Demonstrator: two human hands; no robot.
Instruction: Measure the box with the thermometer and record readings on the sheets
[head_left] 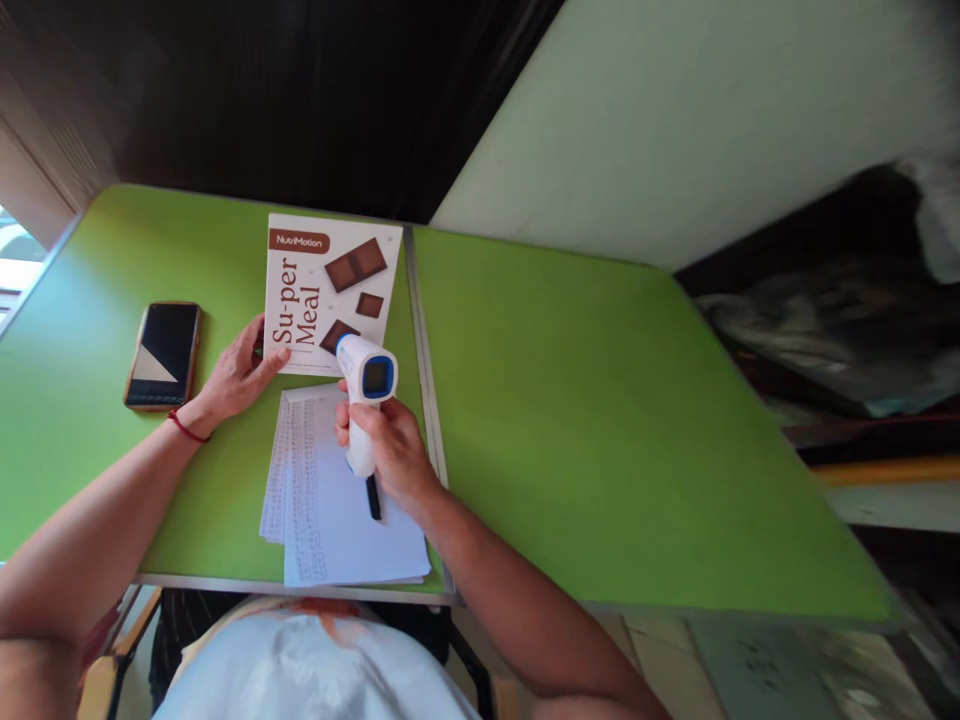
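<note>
My right hand (394, 445) is wrapped round the handle of a white and blue infrared thermometer (363, 375), its small dark screen facing me. The thermometer's front end overlaps the lower edge of a white box (352, 330) printed "NutriMotion Su-per Meal" with brown chocolate pieces. At that box's lower left corner is my left hand (244, 370), thumb on the front and fingers partly hidden behind the edge. Beneath my right hand lie printed paper sheets (337, 540) with a black pen (373, 498) on top, its upper part hidden.
A phone (163, 355) in a brown case lies left of my left hand. The green table (585, 430) has a metal seam right of the papers. A dark panel (300, 100) and pale wall (637, 130) stand behind it. Cluttered shelves (825, 350) are at the right.
</note>
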